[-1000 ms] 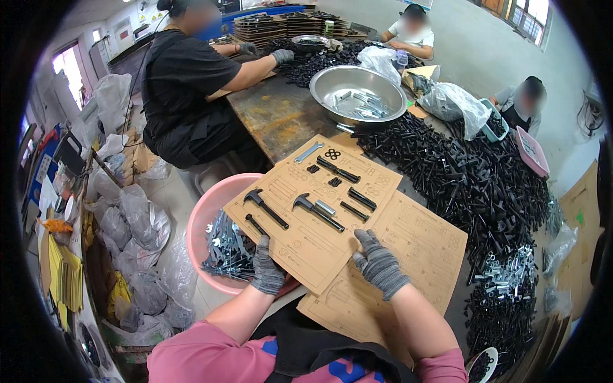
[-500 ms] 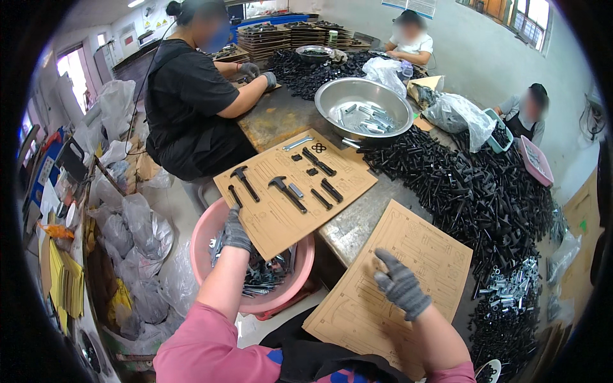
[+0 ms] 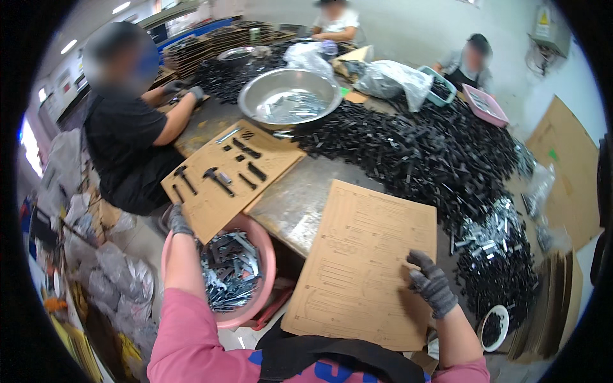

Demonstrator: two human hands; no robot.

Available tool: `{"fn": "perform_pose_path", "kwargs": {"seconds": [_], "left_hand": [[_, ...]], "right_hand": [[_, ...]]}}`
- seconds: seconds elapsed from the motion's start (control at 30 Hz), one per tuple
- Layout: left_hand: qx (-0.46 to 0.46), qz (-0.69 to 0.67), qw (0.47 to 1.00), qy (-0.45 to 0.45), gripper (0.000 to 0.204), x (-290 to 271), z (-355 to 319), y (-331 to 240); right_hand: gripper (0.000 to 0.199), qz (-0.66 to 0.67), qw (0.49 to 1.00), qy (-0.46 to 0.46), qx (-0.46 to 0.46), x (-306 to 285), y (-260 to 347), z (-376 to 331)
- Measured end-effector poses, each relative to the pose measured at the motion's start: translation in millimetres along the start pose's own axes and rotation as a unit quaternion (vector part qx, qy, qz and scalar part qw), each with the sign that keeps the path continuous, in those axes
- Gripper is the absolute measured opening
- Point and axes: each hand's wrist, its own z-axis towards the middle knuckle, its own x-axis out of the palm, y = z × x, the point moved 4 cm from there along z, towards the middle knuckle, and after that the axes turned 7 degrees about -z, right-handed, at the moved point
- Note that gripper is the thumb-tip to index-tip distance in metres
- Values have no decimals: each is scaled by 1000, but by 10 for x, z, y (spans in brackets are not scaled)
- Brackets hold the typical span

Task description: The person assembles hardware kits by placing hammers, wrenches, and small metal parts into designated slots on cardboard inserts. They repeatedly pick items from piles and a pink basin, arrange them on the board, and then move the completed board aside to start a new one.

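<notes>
As the gray-knit-gloved left hand (image 3: 181, 219) grasps the near edge of a brown cardboard sheet (image 3: 212, 217) bearing black hammer-shaped parts (image 3: 221, 184), jutting beyond the gray metal counter (image 3: 297, 204), the gray-knit-gloved right hand (image 3: 434, 285), fingers (image 3: 419, 258) released and loosely bent, hovers over a printed brown cardboard panel (image 3: 364, 262).

So on our left a card (image 3: 214, 214) with parts (image 3: 223, 187) on it juts over the tub (image 3: 269, 262), bowl (image 3: 255, 96) behind that card. On our right: other card (image 3: 357, 268), heap (image 3: 415, 153) behind it, cup (image 3: 506, 329) to its right.
</notes>
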Motion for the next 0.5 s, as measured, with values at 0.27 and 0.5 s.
{"fn": "perform_pose_path", "kwargs": {"seconds": [0.27,0.5], "left_hand": [[402,340,850,-23,40,21,-557,-664],[360,187,833,375,53,1400,-2279,-174]], "right_hand": [[39,-36,998,27,49,-28,-259,-207],[38,-28,999,30,8,-98,-272,-346]]}}
